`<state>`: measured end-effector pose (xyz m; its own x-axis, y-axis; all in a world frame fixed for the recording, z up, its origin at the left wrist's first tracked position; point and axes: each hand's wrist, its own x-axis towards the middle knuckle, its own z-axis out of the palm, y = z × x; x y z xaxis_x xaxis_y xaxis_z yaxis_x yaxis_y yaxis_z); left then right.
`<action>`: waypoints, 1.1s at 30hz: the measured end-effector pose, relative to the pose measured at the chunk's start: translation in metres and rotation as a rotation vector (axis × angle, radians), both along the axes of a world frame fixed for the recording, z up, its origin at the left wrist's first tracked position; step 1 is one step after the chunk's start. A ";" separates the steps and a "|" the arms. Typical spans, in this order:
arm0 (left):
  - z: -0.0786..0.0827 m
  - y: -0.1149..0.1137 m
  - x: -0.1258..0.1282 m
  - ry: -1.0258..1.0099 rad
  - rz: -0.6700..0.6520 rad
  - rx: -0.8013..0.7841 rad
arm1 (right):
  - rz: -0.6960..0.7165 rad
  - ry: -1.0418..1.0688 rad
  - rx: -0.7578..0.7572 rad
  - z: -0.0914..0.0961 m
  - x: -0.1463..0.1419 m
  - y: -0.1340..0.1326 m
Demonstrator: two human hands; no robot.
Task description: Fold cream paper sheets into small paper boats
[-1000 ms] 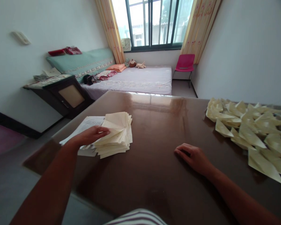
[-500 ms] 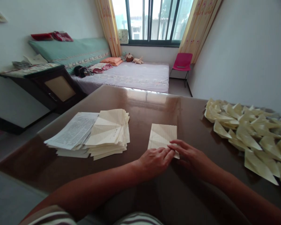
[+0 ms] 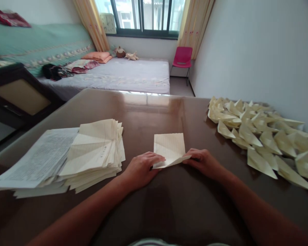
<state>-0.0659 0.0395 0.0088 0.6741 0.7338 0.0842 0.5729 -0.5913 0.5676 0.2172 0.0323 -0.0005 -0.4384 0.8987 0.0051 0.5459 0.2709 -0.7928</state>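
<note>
A cream sheet of lined paper (image 3: 169, 145) lies in front of me, its near edge bent up off the table. My left hand (image 3: 145, 167) pinches its near left corner, thumb hidden below and fingers on top. At the near right corner, my right hand (image 3: 204, 162) grips the raised edge between thumb and curled fingers. Left of my hands is a stack of cream paper sheets (image 3: 92, 150), creased and uneven. Several folded paper boats (image 3: 259, 133) crowd together on the table's right side.
Printed white sheets (image 3: 38, 157) lie beside the cream stack on the brown glossy table (image 3: 143, 112). Past its far edge stand a bed (image 3: 133, 75) and a pink chair (image 3: 182, 58). A dark cabinet (image 3: 20, 92) is at the left, and a white wall (image 3: 251, 51) rises on the right.
My hands have moved apart, from together over the paper to its two near corners. The paper's near edge has lifted. My view has turned to the right.
</note>
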 end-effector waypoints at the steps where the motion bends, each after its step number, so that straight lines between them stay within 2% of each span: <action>1: -0.002 0.003 -0.001 -0.025 -0.011 -0.006 | 0.015 0.020 -0.053 0.001 0.003 0.001; 4: -0.009 0.007 0.000 -0.073 -0.028 0.004 | 0.033 0.093 -0.228 0.004 0.011 0.002; 7: -0.012 0.008 0.005 -0.067 0.046 0.011 | -0.072 0.109 -0.284 0.005 0.011 0.003; 10: -0.013 0.009 0.012 -0.050 0.209 -0.050 | -0.242 0.049 -0.179 0.002 0.003 0.004; 12: -0.012 0.010 0.015 -0.078 0.312 -0.102 | -0.313 -0.044 -0.034 -0.002 -0.005 0.006; 15: -0.012 0.011 0.017 -0.138 0.374 -0.133 | -0.391 -0.241 0.192 -0.006 -0.016 0.009; 17: -0.012 0.011 0.016 -0.154 0.385 -0.121 | -0.419 -0.368 0.262 -0.009 -0.020 0.012; 22: -0.013 0.013 0.018 -0.022 0.325 -0.023 | -0.465 -0.572 0.260 -0.015 -0.023 0.016; 33: -0.017 0.015 0.023 0.210 0.293 0.165 | -0.486 -0.524 0.230 -0.011 -0.024 0.020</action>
